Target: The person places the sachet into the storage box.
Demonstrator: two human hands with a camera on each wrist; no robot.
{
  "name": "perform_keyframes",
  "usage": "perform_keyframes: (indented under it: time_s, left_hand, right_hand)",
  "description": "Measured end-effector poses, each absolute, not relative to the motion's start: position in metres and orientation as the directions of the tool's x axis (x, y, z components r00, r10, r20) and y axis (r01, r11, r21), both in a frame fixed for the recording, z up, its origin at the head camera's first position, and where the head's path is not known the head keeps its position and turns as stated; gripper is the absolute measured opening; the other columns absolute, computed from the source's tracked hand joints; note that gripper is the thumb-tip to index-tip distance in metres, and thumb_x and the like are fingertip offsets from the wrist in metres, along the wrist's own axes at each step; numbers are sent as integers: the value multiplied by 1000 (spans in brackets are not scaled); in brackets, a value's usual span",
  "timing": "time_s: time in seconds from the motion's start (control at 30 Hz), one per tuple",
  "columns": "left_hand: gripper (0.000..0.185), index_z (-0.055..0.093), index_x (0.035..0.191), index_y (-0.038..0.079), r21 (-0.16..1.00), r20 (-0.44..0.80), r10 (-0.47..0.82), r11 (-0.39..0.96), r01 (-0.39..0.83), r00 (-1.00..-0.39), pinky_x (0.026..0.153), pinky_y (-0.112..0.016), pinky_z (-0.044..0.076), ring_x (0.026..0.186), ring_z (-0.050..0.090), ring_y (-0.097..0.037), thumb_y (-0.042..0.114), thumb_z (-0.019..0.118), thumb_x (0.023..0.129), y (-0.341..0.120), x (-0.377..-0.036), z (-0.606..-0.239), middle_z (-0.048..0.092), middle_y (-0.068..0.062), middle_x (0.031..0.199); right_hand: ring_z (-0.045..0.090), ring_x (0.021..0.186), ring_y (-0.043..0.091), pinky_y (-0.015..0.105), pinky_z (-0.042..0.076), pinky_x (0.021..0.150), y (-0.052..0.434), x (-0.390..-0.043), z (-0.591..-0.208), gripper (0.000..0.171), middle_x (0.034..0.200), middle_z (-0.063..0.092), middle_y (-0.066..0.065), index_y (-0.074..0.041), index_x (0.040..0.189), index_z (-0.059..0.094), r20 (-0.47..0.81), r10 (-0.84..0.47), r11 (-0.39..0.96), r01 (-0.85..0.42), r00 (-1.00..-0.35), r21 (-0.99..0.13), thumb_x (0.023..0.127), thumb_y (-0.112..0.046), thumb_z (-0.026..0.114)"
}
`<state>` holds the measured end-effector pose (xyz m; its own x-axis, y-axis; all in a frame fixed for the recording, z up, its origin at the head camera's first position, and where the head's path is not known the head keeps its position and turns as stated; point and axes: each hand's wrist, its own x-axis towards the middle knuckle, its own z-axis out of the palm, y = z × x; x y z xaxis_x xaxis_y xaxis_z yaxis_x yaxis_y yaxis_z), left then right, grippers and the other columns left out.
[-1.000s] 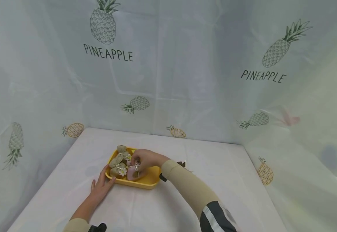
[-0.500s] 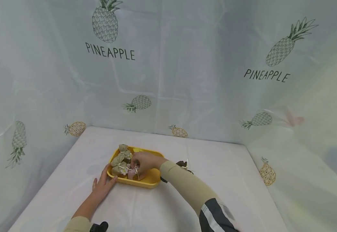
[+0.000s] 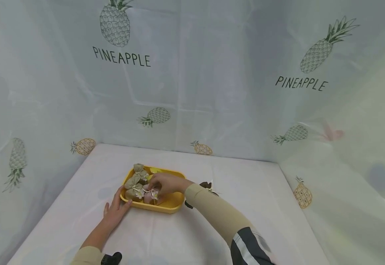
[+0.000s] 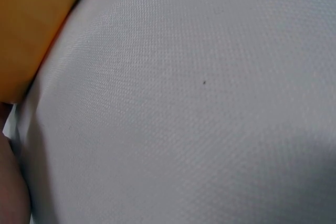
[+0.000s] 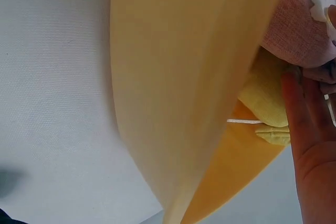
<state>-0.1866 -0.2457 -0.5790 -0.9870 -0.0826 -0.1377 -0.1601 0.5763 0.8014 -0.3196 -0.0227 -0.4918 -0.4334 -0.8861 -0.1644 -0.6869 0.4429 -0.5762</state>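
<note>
I have the small pink cloth pouch (image 3: 151,196) pinched in my right hand (image 3: 164,183), low inside the shallow yellow plastic tray (image 3: 170,204) beside the tan burlap pouches (image 3: 136,181). My left hand (image 3: 116,210) lies flat, fingers relaxed, against the tray's near corner on the white-clothed desk (image 3: 252,191). I judge this the placing step; next is letting go gently.

A white cloth (image 3: 252,191) covers the table in the lower half of the frame, lightly creased. Pale sheeting (image 3: 192,92) hangs behind and down both sides as walls, meeting in soft folds. Outlined pineapples sit at upper left (image 3: 114,23) and upper right (image 3: 323,46), each over the word PINEAPPLE. Smaller pineapples dot the lower sheeting (image 3: 155,117). The light is soft and even.
</note>
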Motion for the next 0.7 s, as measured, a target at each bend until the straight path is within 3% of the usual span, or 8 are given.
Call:
perform_keyframes:
  time_s: [0.4, 0.57, 0.7]
  left_hand:
    - [81, -2, 155, 9, 805, -119, -74, 577, -140, -990, 106, -67, -16, 143, 3, -50, 46, 46, 101, -246, -185, -579, 5, -29, 158]
    - [83, -5, 155, 9, 802, -133, -67, 579, -147, -989, 106, -66, -17, 143, 2, -49, 47, 45, 101, -245, -185, -577, 2, -28, 158]
    - [85, -8, 155, 9, 796, -161, -66, 581, -169, -985, 106, -64, -19, 143, 0, -48, 49, 44, 101, -244, -185, -575, -1, -26, 159]
  right_hand:
    - [44, 130, 12, 23, 33, 108, 3, -311, -477, 47, 139, 51, -2, -19, 120, 70, -154, -861, 486, -697, -484, -528, 76, -27, 85]
    - [42, 133, 15, 28, 32, 110, 21, -314, -475, 40, 140, 51, -2, -20, 121, 69, -152, -851, 504, -701, -503, -504, 83, -19, 80]
    - [40, 135, 16, 31, 32, 111, 36, -317, -475, 41, 141, 50, -2, -18, 121, 69, -162, -831, 532, -678, -532, -507, 82, -11, 79]
